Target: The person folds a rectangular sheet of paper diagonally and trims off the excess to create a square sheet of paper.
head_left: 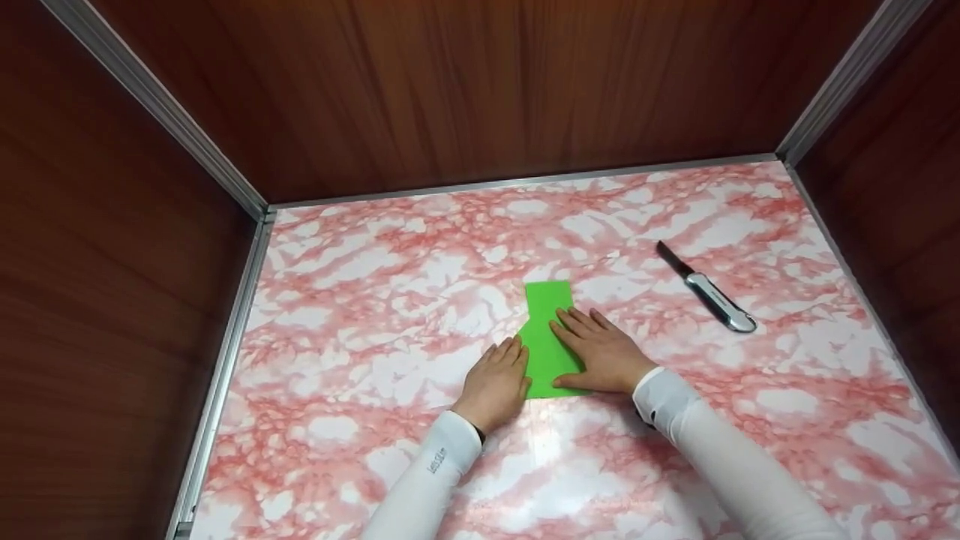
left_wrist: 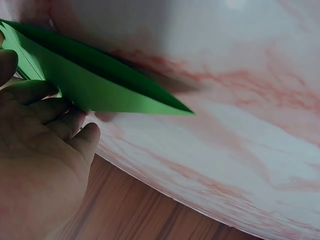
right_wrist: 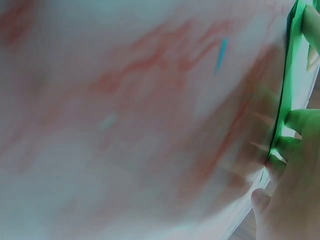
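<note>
A bright green sheet of folded paper (head_left: 550, 341), with a narrower strip at its far end, lies in the middle of the table. My left hand (head_left: 493, 381) rests along its left edge, fingers nearly straight and touching it. Over its right side my right hand (head_left: 609, 356) lies with fingers spread, pressing on the paper. In the left wrist view, a pointed flap of the green paper (left_wrist: 95, 87) stands partly raised beside the fingers. The right wrist view catches the paper's thin edge (right_wrist: 285, 100) along the right hand's fingers (right_wrist: 301, 119).
To the right lies a utility knife (head_left: 709, 289) with its dark blade out, pointing to the far left. The table (head_left: 360, 360) has a red and white marbled top. Dark wood panels (head_left: 487, 90) with metal edging stand at the back and both sides.
</note>
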A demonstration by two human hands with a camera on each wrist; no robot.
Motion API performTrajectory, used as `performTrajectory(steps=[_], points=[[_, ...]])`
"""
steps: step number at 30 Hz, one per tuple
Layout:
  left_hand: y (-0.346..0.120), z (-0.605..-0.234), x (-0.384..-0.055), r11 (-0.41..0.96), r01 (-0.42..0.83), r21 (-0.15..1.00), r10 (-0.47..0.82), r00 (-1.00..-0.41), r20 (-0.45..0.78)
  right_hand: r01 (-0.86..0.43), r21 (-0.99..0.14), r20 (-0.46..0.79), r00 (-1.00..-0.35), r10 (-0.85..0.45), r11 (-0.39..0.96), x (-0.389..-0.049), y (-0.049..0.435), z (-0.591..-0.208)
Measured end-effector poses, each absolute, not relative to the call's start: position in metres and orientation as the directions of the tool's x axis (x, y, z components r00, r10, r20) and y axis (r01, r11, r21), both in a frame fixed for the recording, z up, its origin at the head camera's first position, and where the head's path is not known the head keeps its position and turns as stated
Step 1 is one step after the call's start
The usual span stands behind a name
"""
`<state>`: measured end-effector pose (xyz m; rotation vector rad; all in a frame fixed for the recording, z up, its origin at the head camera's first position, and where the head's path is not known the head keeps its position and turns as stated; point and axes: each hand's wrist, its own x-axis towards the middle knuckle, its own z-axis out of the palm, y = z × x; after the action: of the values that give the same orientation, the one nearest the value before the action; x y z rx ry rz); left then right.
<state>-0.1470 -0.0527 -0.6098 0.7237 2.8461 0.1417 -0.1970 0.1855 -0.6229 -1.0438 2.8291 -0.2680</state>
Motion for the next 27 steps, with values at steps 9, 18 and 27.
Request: performTrajectory(steps=[9,18,27], points=[[-0.052,-0.609,-0.146,0.878,0.447,0.171,0.475,-0.859,-0.189,-0.603,-0.220,-0.063,-0.776,-0.627,0.767,-0.195,0.216,-0.623],[-0.053,-0.608,-0.145,0.876,0.440,0.198,0.476,-0.855,-0.207,-0.559,-0.232,-0.100,-0.800,-0.591,0.796,-0.194,0.264,-0.617],[-0.054,-0.608,-0.145,0.868,0.452,0.207,0.489,-0.853,-0.186,-0.521,-0.247,-0.113,-0.822,-0.558,0.817,-0.194,0.296,-0.615]])
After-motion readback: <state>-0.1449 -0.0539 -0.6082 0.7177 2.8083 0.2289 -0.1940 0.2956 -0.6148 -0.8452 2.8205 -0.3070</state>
